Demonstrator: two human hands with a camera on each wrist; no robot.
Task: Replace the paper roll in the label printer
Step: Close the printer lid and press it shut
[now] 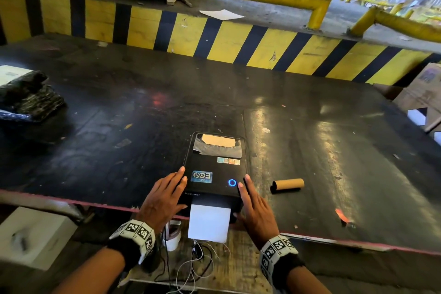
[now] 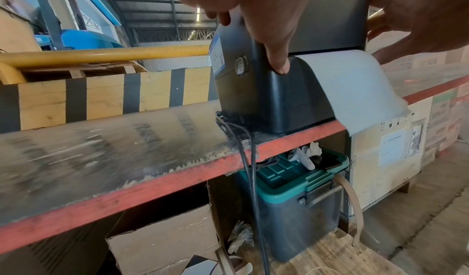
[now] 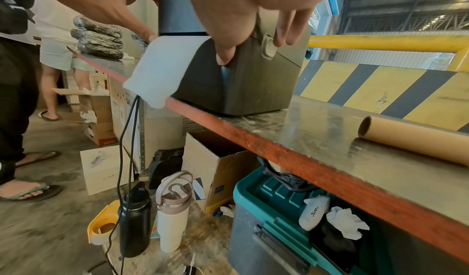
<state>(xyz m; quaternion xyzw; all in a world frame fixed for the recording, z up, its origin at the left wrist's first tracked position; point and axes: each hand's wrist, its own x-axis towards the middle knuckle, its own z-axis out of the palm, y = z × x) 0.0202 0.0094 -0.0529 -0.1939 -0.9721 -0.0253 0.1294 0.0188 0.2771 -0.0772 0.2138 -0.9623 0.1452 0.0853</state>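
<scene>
Left hand [image 1: 164, 196] and right hand [image 1: 256, 207] flat against the two sides of the black printer [image 1: 214, 169], fingers straight, gripping nothing. White paper [image 1: 209, 223] hanging out between both hands. Empty cardboard tube [image 1: 287, 185] just right of the right hand.

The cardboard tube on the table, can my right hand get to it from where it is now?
Probably yes: the cardboard tube lies just right of the right hand, with bare table between them.
</scene>
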